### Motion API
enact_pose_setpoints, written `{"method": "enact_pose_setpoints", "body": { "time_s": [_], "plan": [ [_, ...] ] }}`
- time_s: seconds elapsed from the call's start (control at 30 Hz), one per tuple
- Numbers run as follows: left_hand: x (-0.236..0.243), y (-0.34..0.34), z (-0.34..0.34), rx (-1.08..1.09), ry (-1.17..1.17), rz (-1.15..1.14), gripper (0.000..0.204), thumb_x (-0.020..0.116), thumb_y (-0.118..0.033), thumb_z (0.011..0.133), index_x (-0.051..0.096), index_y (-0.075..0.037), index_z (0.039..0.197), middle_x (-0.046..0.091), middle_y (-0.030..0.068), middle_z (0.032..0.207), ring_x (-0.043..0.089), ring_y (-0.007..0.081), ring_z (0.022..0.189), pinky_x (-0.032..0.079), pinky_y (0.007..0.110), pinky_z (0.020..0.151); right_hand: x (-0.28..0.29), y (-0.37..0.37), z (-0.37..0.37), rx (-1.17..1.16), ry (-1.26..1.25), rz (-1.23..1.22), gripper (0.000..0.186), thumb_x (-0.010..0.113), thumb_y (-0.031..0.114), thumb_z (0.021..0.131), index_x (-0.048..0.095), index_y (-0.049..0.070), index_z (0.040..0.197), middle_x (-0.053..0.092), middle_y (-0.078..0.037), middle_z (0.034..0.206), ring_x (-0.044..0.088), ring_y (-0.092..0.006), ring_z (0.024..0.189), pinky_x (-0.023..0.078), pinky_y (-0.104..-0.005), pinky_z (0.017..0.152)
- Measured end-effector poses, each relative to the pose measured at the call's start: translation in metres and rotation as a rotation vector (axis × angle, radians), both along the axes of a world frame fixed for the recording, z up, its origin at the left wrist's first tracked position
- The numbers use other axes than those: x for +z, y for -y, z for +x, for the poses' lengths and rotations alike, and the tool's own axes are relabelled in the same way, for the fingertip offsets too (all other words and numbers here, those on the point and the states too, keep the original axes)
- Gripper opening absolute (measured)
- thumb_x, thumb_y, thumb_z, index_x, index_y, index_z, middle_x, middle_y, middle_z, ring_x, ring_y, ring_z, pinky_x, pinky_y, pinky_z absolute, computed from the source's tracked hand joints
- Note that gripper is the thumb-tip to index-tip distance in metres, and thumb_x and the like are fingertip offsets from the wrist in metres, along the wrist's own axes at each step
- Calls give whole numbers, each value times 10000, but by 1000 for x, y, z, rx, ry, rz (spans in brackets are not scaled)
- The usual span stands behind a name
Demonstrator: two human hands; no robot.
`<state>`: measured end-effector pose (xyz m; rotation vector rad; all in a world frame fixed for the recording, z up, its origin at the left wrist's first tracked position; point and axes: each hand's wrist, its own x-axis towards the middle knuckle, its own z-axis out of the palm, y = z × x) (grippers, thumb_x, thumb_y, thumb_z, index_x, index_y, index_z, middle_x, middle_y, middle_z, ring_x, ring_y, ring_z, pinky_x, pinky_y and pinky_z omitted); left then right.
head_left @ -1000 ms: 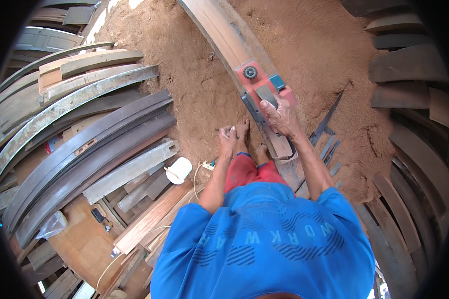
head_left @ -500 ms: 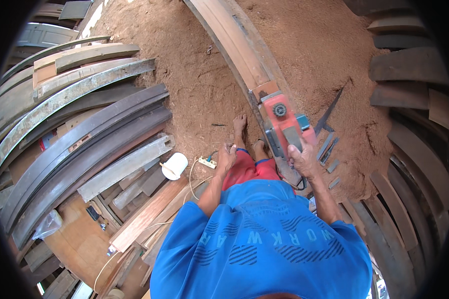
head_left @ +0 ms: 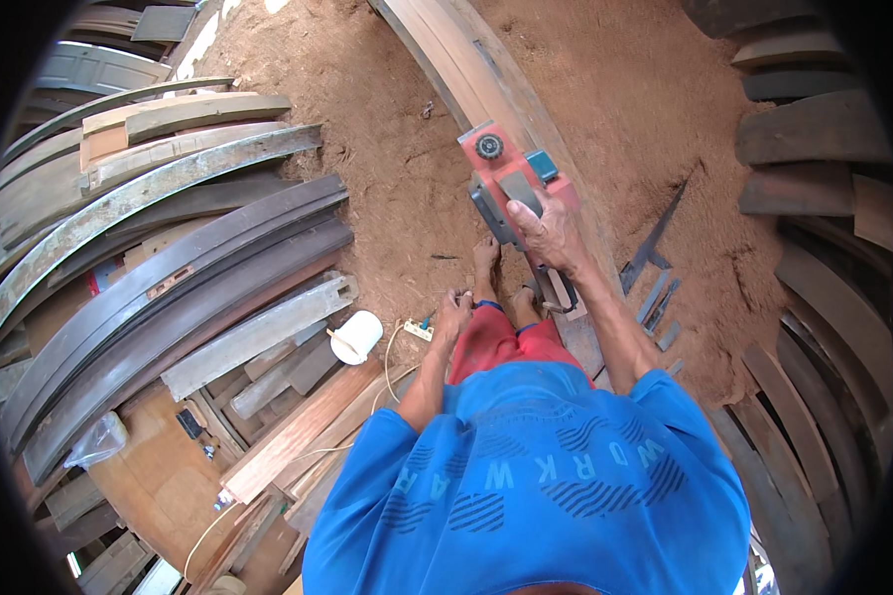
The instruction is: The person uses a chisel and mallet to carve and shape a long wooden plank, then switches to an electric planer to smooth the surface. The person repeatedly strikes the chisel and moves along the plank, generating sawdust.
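Observation:
My right hand (head_left: 554, 240) is wrapped round the rear grip of a red electric planer (head_left: 493, 171) with a black knob and a teal part on its side. Beneath the planer lies a long wooden plank (head_left: 442, 50) that reaches away toward the top of the view. My left hand (head_left: 454, 311) is beside my left knee, next to my red shorts, its fingers curled in. Whatever it may hold is too small to make out. Part of the planer's sole and the plank under it are hidden by the tool.
Stacked boards (head_left: 198, 243) fill the left side, and more timber (head_left: 814, 129) lines the right. A white bucket (head_left: 356, 337) and a power strip (head_left: 419, 329) with a cable lie left of my legs. A handsaw (head_left: 655, 238) and metal strips (head_left: 653, 296) rest on the sawdust.
My right hand and the planer have moved forward and a little left along the plank. My left hand stays near my knee. The view has shifted slightly.

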<state>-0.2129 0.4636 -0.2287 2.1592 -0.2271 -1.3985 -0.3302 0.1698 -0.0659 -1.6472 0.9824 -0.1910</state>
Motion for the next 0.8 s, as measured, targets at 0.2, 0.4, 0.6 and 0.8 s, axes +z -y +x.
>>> {"method": "enact_pose_setpoints", "body": {
  "time_s": [0.2,0.4,0.6,0.8],
  "plan": [
    [-25,-23,-1,39,0,-14,430,575,-294,1054,577,59,1299,716,169,1030,696,223,915,561,356,814,22,-37,-57,-16,62,23,692,571,602,958,658,-57,1149,690,-264,963,695,-409,925,526,-474,842],
    [-47,-25,-1,-76,17,82,432,566,-285,1061,576,77,1295,720,181,1089,695,217,931,557,348,832,7,-39,-47,-29,98,-49,698,581,603,958,641,-55,1180,693,-275,985,694,-427,951,524,-477,855],
    [-24,15,5,-46,40,-27,439,565,-301,1062,580,60,1313,719,160,1120,692,209,999,552,343,874,12,-3,-13,-110,109,-75,693,528,641,996,662,-16,1169,664,-108,779,634,-244,734,508,-417,690],
    [-30,37,2,-62,24,-103,463,562,-318,1061,558,45,1347,707,159,1171,680,222,1030,550,351,897,46,0,-92,-298,156,198,544,589,575,1013,641,36,974,581,16,715,532,-66,592,432,-269,522]
  ]
}}
